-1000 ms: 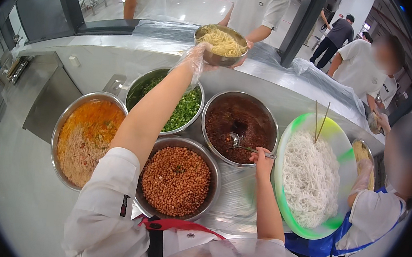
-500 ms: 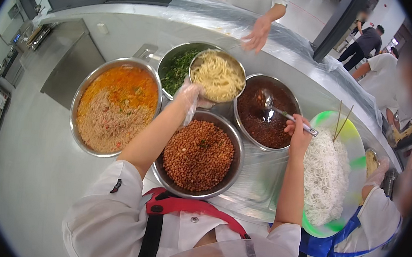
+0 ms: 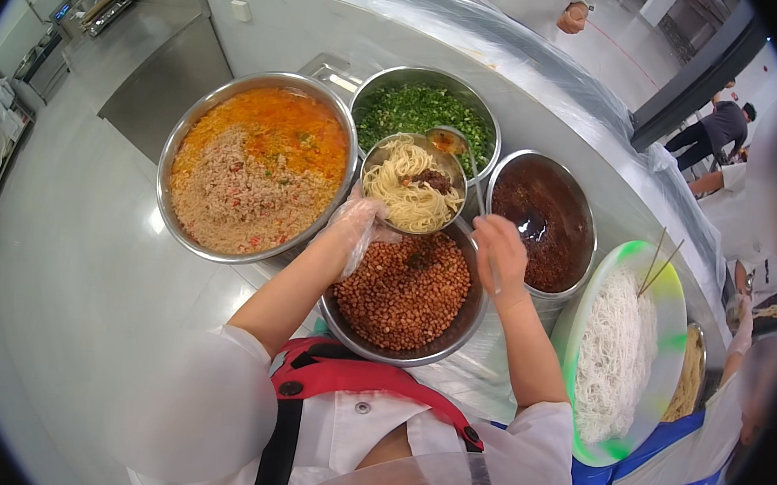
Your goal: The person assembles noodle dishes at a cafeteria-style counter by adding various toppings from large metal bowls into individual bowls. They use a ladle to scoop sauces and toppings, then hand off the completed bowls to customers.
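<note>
In its clear plastic glove, my left hand [image 3: 358, 230] grips the near left side of a small metal bowl [image 3: 461, 201]. Pale yellow noodles [image 3: 395, 190] fill the bowl, with a dark red-brown sauce [image 3: 434, 180] on top. My bare right hand [image 3: 502, 255] is closed round the handle of a metal ladle [image 3: 449, 141], whose sauce-stained head is over the bowl's far right rim. The bowl is held above the gap between a basin of chopped greens [image 3: 417, 110] and a basin of small round brown beans or nuts [image 3: 402, 300].
To the right is a basin of dark red sauce [image 3: 541, 259]. On the left a wide basin holds orange oily mince [image 3: 246, 168]. White thin noodles [image 3: 616, 358] and two sticks fill a green-white tub [image 3: 674, 312] at right. Other people stand behind the plastic-covered ledge [image 3: 519, 54] and at right.
The ladle has moved from the sauce basin to the noodle bowl, and sauce now lies on the noodles. The bowl is nearer me. A person's outstretched hand across the ledge has drawn back.
</note>
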{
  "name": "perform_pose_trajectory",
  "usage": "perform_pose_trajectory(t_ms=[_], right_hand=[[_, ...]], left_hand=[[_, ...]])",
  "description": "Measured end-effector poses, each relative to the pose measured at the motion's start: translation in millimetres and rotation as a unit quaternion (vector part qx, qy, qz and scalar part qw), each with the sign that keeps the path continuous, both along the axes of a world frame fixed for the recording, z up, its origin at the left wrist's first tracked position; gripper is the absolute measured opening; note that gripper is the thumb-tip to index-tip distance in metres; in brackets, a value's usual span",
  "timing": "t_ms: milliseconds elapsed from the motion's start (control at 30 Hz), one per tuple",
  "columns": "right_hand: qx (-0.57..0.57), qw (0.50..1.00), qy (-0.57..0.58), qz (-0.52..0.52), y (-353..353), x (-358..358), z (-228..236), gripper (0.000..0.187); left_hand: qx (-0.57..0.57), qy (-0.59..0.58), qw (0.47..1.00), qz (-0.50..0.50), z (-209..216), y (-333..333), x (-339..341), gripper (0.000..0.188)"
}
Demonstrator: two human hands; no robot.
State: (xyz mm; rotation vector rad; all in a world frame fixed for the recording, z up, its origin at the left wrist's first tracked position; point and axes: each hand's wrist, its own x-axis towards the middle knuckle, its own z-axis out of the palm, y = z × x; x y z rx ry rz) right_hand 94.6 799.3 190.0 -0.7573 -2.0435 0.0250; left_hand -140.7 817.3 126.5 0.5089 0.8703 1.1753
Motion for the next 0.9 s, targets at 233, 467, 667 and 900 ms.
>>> perform_pose_trajectory(t_ms=[233,467,667,900], right_hand=[[-0.406,0.811,0.419,-0.048,106,-12,-34,0.022],[-0.171,0.980,-0.054,-0.090,160,-49,-139,0.013],[-0.401,0.905,0.089,-0.110,168,-80,-143,0.015],[-0.430,0.847,0.274,-0.150,180,-41,-108,0.026]], left_hand=[[0.008,0.032,0.996,0.077,27,-23,-49,0.069],[-0.015,0.012,0.983,0.183,31,-36,-108,0.054],[0.001,0.010,0.981,0.192,43,-50,-127,0.057],[0.007,-0.012,0.984,0.180,28,-43,-131,0.064]])
